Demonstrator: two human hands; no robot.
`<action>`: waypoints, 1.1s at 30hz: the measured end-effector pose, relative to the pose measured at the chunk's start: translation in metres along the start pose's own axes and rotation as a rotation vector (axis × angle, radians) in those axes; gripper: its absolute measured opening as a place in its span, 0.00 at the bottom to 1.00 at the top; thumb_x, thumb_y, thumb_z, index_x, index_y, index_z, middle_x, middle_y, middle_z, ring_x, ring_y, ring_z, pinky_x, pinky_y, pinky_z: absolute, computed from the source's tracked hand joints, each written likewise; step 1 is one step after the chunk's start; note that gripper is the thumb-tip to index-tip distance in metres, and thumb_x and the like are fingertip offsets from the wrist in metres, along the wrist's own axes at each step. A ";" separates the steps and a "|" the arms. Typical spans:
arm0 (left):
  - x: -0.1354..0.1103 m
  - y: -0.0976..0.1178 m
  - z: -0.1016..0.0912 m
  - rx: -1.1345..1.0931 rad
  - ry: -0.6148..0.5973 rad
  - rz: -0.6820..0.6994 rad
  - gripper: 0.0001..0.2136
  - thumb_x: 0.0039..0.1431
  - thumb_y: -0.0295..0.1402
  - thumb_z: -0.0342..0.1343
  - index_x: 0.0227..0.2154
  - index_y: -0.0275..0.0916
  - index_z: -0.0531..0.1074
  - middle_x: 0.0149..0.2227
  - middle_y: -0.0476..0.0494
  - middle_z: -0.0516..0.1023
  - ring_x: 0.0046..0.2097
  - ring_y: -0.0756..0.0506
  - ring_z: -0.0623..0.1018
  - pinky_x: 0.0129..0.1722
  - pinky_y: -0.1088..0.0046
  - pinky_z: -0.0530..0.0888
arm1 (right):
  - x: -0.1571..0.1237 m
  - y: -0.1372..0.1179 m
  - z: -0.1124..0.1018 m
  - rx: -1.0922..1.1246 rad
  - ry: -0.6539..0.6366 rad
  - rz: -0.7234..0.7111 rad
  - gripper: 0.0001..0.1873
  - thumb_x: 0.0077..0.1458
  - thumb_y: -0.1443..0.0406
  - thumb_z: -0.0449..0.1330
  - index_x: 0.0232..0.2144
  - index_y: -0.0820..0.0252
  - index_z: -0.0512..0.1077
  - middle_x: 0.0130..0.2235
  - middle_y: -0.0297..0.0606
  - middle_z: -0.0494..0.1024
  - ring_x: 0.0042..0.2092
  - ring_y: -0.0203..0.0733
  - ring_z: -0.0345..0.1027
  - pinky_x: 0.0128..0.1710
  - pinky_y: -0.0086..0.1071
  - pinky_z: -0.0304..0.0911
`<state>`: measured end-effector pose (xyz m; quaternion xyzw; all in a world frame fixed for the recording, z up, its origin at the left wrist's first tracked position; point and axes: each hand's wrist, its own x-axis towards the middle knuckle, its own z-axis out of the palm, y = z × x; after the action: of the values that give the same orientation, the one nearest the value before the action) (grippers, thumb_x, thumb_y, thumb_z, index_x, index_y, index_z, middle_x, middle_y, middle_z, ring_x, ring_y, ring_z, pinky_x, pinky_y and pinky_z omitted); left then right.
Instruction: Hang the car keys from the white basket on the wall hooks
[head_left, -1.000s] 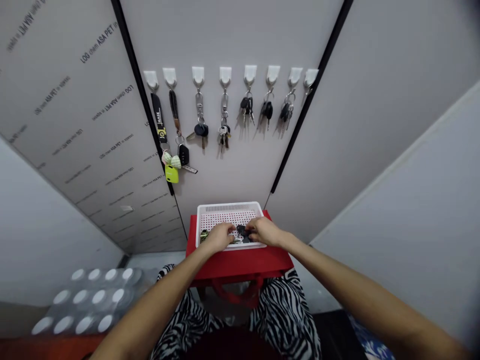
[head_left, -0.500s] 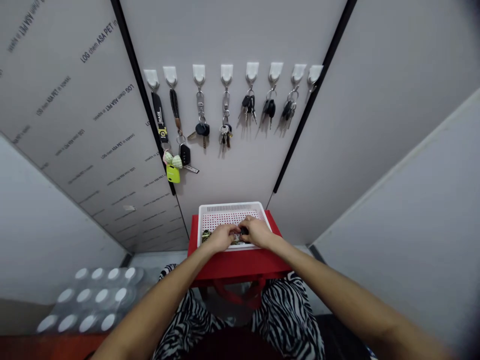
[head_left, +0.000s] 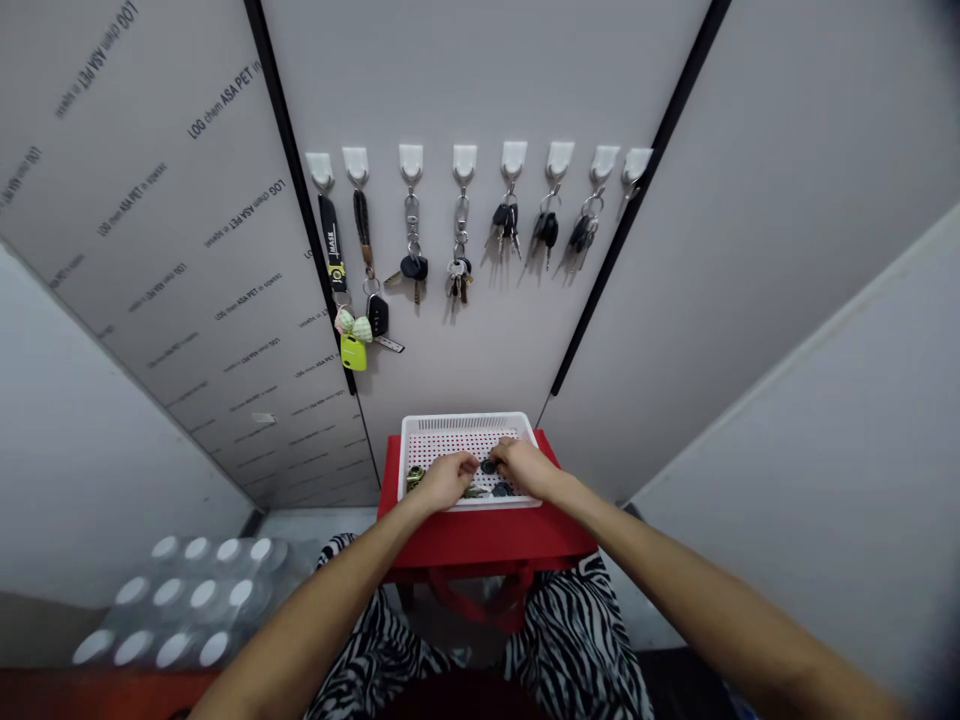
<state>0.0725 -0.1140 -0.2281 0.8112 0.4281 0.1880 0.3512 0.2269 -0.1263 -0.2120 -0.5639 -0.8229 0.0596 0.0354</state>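
Note:
My right hand (head_left: 523,466) is in the right part of a white perforated basket (head_left: 469,419), its fingers pinched on a small black-headed key (head_left: 489,466). Facing it, my left hand (head_left: 448,479) is closed with the fingertips pressed together; whatever lies between them is too small to make out. More dark-headed keys (head_left: 502,489) rest on the basket floor below my right hand. A gold-coloured metal piece (head_left: 415,477), possibly a lock or keys, lies at the basket's left end, left of my left hand.
The basket stands on a red stool (head_left: 487,540) in front of my knees. On the wall behind, a row of white hooks (head_left: 465,160) carries several key bunches (head_left: 459,275), one with a lime-green tag (head_left: 354,353). Packed bottles (head_left: 171,590) stand on the floor at left.
My hands have moved slightly apart inside the basket, the right one drawing away with the black-headed key. More keys on the basket floor now show. The view has shifted a little.

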 end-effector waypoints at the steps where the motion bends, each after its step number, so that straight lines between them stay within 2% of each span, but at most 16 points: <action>1: 0.000 0.001 0.000 0.001 0.001 -0.006 0.12 0.40 0.21 0.42 0.30 0.34 0.66 0.30 0.46 0.71 0.32 0.52 0.69 0.35 0.78 0.64 | 0.001 0.000 -0.001 -0.007 -0.004 0.006 0.09 0.40 0.73 0.48 0.24 0.63 0.67 0.28 0.39 0.67 0.31 0.35 0.60 0.30 0.25 0.53; 3: -0.001 0.001 0.000 -0.007 0.008 -0.017 0.12 0.41 0.22 0.42 0.30 0.34 0.66 0.30 0.45 0.71 0.32 0.52 0.69 0.35 0.78 0.65 | 0.001 -0.001 -0.004 0.013 0.028 0.011 0.09 0.41 0.72 0.47 0.22 0.63 0.67 0.28 0.39 0.67 0.31 0.35 0.60 0.30 0.25 0.53; 6: 0.000 -0.001 0.002 -0.045 0.015 -0.012 0.12 0.41 0.22 0.42 0.30 0.33 0.66 0.30 0.44 0.71 0.32 0.52 0.69 0.35 0.77 0.65 | 0.002 -0.002 -0.017 0.122 0.191 0.053 0.08 0.43 0.69 0.48 0.22 0.62 0.66 0.29 0.38 0.66 0.31 0.33 0.59 0.30 0.25 0.53; 9: 0.002 -0.004 0.003 -0.098 0.028 -0.008 0.11 0.41 0.23 0.43 0.30 0.33 0.66 0.30 0.44 0.71 0.32 0.52 0.69 0.35 0.77 0.65 | 0.002 0.000 -0.034 0.283 0.323 0.102 0.08 0.43 0.67 0.48 0.21 0.63 0.65 0.25 0.36 0.67 0.28 0.32 0.58 0.30 0.25 0.54; 13: 0.009 0.000 -0.002 -0.211 0.135 -0.016 0.11 0.42 0.24 0.44 0.32 0.32 0.64 0.33 0.44 0.70 0.34 0.53 0.69 0.36 0.77 0.65 | 0.005 0.006 -0.049 0.596 0.310 0.163 0.07 0.42 0.65 0.48 0.20 0.63 0.64 0.19 0.31 0.65 0.22 0.30 0.57 0.24 0.24 0.55; 16: 0.019 0.014 -0.012 -0.302 0.223 0.038 0.13 0.43 0.25 0.45 0.35 0.33 0.63 0.35 0.43 0.69 0.36 0.53 0.68 0.38 0.77 0.64 | 0.006 0.006 -0.057 0.799 0.306 0.197 0.07 0.40 0.65 0.48 0.19 0.64 0.62 0.17 0.29 0.63 0.20 0.28 0.57 0.22 0.23 0.55; 20: 0.033 0.038 -0.025 -0.379 0.215 0.147 0.14 0.43 0.28 0.47 0.36 0.33 0.62 0.38 0.42 0.68 0.37 0.52 0.67 0.38 0.76 0.64 | 0.007 0.003 -0.069 0.913 0.328 0.188 0.06 0.38 0.65 0.49 0.19 0.63 0.61 0.16 0.28 0.63 0.19 0.28 0.57 0.22 0.23 0.56; 23: 0.042 0.049 -0.029 -0.419 0.158 0.166 0.13 0.43 0.27 0.46 0.35 0.32 0.62 0.34 0.43 0.69 0.35 0.52 0.68 0.36 0.77 0.64 | 0.008 0.007 -0.078 0.896 0.383 0.186 0.06 0.38 0.65 0.49 0.20 0.63 0.61 0.16 0.28 0.63 0.19 0.28 0.57 0.23 0.24 0.56; 26: 0.049 0.057 -0.032 -0.394 0.129 0.112 0.11 0.43 0.27 0.46 0.32 0.30 0.64 0.26 0.45 0.70 0.27 0.53 0.68 0.28 0.78 0.65 | 0.007 0.017 -0.091 0.749 0.468 0.178 0.06 0.38 0.65 0.50 0.22 0.63 0.63 0.19 0.31 0.66 0.22 0.31 0.60 0.25 0.26 0.57; 30: 0.059 0.073 -0.041 -0.354 0.180 0.075 0.09 0.42 0.26 0.44 0.28 0.30 0.65 0.21 0.49 0.68 0.22 0.55 0.65 0.24 0.79 0.63 | 0.001 0.028 -0.119 0.416 0.571 0.110 0.06 0.39 0.67 0.49 0.21 0.62 0.65 0.23 0.34 0.69 0.26 0.33 0.61 0.28 0.27 0.56; 33: 0.069 0.091 -0.052 -0.340 0.247 0.109 0.09 0.43 0.26 0.43 0.27 0.31 0.66 0.22 0.48 0.68 0.25 0.54 0.66 0.27 0.79 0.64 | -0.004 0.031 -0.143 0.344 0.613 0.109 0.06 0.39 0.67 0.49 0.21 0.62 0.65 0.23 0.35 0.70 0.26 0.33 0.61 0.28 0.27 0.56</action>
<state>0.1307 -0.0712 -0.1261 0.7330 0.3856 0.3744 0.4170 0.2750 -0.1106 -0.0741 -0.5845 -0.7206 0.0269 0.3719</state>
